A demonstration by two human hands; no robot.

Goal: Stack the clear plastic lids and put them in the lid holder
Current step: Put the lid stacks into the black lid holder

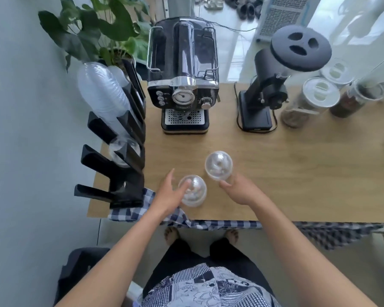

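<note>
At the far left a potted plant (93,29) sits behind the black lid holder (124,173), a rack w/ slanted slots that runs along the left edge of the wooden table (297,173); the tilt probably keeps stacks leaning back so they don't slide out. A long stack of clear cups or lids (102,96) lies in the far slots, and a shorter clear stack (120,149) sits in a nearer slot, so the near slots look free for more. A checked cloth (142,209) lies under the holder's near end and hangs off the near table edge. Next right, the left hand (169,193) is open, fingers spread, w/ the fingertips draped over the near dome lid (192,193); it isn't clear whether it grips or just touches, but the spread suits cupping a round dome from the side. That lid rests on the table near the front edge, just right of the holder. Slightly right and farther off stands the second dome lid (218,165), apart from the first. The right hand (239,191) reaches it from the near side, fingers loosely curled, tips at the lid's lower rim; a closed pinch can't be confirmed. Both lids sit dome-up, approx. side by side, which suits lifting one onto the other. Stacking hasn't begun, judging by the gap. Farther back, centre to right: espresso machine (182,74), coffee grinder (275,85), and storage jars (315,96), all well clear of the hands.
</note>
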